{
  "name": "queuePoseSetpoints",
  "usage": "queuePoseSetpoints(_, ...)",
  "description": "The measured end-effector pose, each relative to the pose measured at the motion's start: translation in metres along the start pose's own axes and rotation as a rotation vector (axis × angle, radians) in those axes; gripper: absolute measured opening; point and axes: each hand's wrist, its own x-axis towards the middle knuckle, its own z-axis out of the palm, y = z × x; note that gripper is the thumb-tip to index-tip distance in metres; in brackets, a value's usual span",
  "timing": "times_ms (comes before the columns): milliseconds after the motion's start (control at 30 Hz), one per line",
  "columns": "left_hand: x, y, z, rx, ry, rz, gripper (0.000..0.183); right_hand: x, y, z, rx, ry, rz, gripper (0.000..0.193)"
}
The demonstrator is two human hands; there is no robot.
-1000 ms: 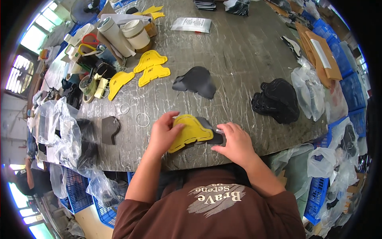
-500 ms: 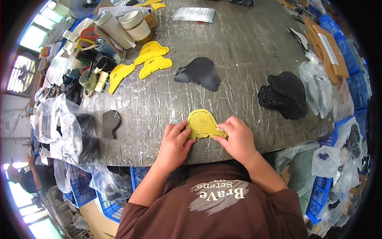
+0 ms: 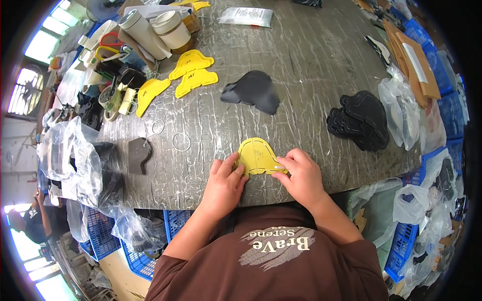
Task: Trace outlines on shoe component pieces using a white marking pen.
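Head view, looking down: two bare hands, apart from each other, work at the near edge of a dark, creased tabletop [image 3: 311, 135], with a yellow template [image 3: 256, 154], domed at the top, lying flat between them. The left hand [image 3: 224, 183] has its fingers on the template's left edge; whether it pinches or only presses, I cannot tell. The right hand [image 3: 302, 179] is at the lower right corner, thumb and forefinger closed on a small white item [image 3: 278, 167], too small to identify. Beyond them lies a single curved black piece [image 3: 253, 93]; to the right, a stack of black pieces [image 3: 359, 120]. To the left sit a dark grey piece [image 3: 138, 156] and, farther off, three more yellow templates [image 3: 197, 83], near a white tumbler [image 3: 139, 31] and a lidded jar [image 3: 171, 31]
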Motion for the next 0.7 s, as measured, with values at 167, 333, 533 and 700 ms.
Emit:
queuePoseSetpoints(167,0.0,-0.001,0.001,0.002,0.009,0.005,0.032,0.0,0.001,-0.001,0.009,0.015,-0.011,0.036)
queuePoseSetpoints(333,-0.002,0.0,0.003,0.019,0.017,0.005,0.032,0.0,0.0,0.0,0.024,0.025,-0.007,0.035)
queuePoseSetpoints(533,-0.003,0.002,0.002,0.043,-0.008,0.002,0.032,-0.001,0.0,0.0,0.022,0.023,-0.004,0.034)
queuePoseSetpoints(700,0.004,0.011,-0.001,0.142,-0.046,0.039,0.03,0.002,0.002,-0.001,0.02,0.019,-0.006,0.032)
